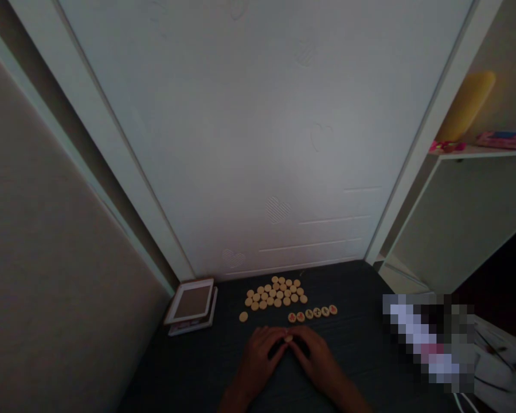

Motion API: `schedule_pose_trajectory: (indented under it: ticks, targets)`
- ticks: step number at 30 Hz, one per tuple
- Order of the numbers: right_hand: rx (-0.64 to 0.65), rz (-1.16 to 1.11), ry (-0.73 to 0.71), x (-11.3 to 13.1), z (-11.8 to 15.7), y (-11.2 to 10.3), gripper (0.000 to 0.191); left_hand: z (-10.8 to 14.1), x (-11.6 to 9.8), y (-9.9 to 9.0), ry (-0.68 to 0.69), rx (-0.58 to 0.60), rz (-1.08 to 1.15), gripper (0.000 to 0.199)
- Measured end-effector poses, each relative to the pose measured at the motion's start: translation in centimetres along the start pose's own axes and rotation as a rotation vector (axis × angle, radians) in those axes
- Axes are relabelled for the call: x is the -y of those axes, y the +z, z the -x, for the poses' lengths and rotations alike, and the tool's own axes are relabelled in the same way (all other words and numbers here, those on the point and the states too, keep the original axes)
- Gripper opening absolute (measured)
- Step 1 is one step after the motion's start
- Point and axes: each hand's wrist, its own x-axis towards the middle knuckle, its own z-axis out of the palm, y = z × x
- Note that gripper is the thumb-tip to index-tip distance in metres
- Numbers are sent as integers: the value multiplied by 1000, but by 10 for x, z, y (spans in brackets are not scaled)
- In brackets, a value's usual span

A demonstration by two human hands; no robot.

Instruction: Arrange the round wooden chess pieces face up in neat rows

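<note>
My left hand (pixel 262 355) and my right hand (pixel 312 353) meet over the dark tabletop. Between their fingertips is one round, pale wooden xiangqi piece (pixel 288 338), and the fingers of both hands are closed on it. Just beyond the right hand runs a short row of face-up xiangqi pieces (pixel 317 312), some marked in red and some in dark characters. Farther back lies a cluster of plain-side-up pieces (pixel 279 295), set close together. A single plain piece (pixel 243 316) sits apart at the left of the cluster.
A shallow box with a white rim (pixel 191 301) stands at the table's back left. Behind the table (pixel 189 373) rises a white panel (pixel 258 143) with embossed hearts. At the right are a shelf (pixel 485 151) with a yellow object (pixel 468 106), a blurred-out patch and cables (pixel 505 358).
</note>
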Motion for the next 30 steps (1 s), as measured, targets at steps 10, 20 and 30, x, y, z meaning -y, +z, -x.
schedule_pose_trajectory:
  ticks: [10,20,30]
  targets:
    - [-28,-38,45,-7,-1,0,24,-1,0,3,92,19,-55,26]
    - [-39,-63,16,-2,-2,-2,24,4,4,11,22,-70,-12,24]
    - [-42,-30,58,-8,0,0,25,3,0,9,-30,-94,-1,21]
